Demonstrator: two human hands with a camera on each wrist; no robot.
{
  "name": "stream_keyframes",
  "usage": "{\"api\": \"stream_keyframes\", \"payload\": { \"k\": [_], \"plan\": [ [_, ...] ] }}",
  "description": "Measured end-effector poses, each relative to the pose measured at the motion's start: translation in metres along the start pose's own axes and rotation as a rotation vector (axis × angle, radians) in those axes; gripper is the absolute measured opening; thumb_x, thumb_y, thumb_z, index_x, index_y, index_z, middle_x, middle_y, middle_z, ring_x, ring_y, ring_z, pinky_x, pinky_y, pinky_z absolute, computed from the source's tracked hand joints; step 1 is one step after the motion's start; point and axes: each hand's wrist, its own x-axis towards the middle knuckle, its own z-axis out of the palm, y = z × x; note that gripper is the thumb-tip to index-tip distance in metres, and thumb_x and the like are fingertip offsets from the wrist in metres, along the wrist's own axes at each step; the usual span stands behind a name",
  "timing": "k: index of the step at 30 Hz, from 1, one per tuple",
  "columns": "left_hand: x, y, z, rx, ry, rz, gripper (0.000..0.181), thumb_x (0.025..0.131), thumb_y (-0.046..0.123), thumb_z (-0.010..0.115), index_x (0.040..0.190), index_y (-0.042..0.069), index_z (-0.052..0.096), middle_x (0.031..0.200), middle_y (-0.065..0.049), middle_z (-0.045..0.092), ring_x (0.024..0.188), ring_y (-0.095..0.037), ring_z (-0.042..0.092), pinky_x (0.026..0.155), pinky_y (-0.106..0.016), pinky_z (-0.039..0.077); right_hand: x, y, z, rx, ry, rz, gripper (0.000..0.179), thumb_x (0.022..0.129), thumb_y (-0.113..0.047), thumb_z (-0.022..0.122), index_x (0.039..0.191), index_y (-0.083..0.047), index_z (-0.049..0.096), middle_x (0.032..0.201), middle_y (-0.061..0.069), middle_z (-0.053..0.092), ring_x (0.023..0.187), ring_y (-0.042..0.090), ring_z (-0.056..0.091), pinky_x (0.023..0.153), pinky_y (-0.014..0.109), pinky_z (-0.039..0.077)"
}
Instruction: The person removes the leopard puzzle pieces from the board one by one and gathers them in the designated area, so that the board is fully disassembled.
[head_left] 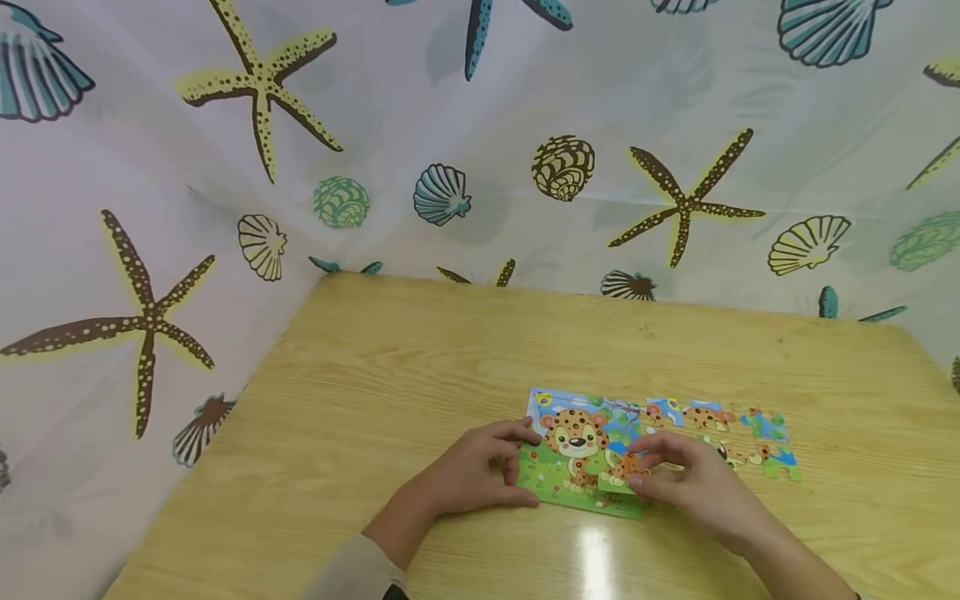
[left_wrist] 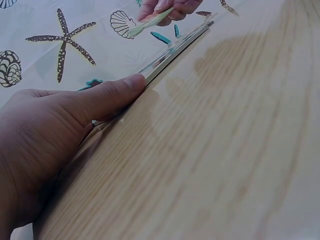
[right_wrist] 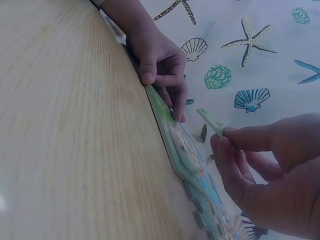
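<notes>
A jigsaw puzzle board (head_left: 551,475) with a cartoon leopard cub on grass lies flat on the table. My left hand (head_left: 476,471) grips its left side, thumb at the near corner and fingertips on the far part of that edge. Between thumb and fingers my right hand (head_left: 697,483) pinches a puzzle piece (head_left: 617,468) with spotted orange and green print. That piece is held tilted over the board's right half, raised above the surface in the right wrist view, where its thin edge (right_wrist: 211,121) shows.
Several loose puzzle pieces (head_left: 767,423) lie to the right of the board, some partly behind my right hand. The wooden table (head_left: 360,375) meets a white curtain (head_left: 495,225) printed with starfish and shells at the back and left.
</notes>
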Motion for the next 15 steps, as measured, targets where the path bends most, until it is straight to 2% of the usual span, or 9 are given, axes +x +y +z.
{"api": "stream_keyframes", "payload": {
  "k": [2,9,15],
  "plan": [
    [0.001,0.001,0.0,-0.001,0.003,0.008,0.035,0.075,0.03,0.088,0.065,0.02,0.056,0.135,0.003,0.061,0.148,-0.019,0.037,0.118,-0.044,0.038,-0.004,0.003,-0.004,-0.013,0.014,0.002,0.052,0.089,-0.022,0.076,0.13,0.002,0.056,0.115,0.016,0.061,0.099,0.024,0.071,0.079,0.029,0.06],
    [0.002,0.004,-0.001,0.029,0.005,0.004,0.036,0.074,0.027,0.089,0.064,0.018,0.056,0.133,0.002,0.062,0.148,-0.02,0.038,0.119,-0.043,0.037,-0.017,0.015,-0.017,0.056,0.023,0.023,0.051,0.092,-0.014,0.072,0.133,0.009,0.051,0.111,0.016,0.057,0.095,0.017,0.072,0.078,0.036,0.063],
    [0.001,0.002,-0.002,0.026,0.0,-0.003,0.036,0.074,0.028,0.089,0.064,0.018,0.056,0.133,0.003,0.063,0.148,-0.018,0.038,0.119,-0.043,0.037,-0.028,0.026,-0.028,0.06,0.124,0.087,0.052,0.092,-0.015,0.072,0.134,0.006,0.052,0.112,0.013,0.057,0.095,0.014,0.071,0.083,0.035,0.062]
  ]
}}
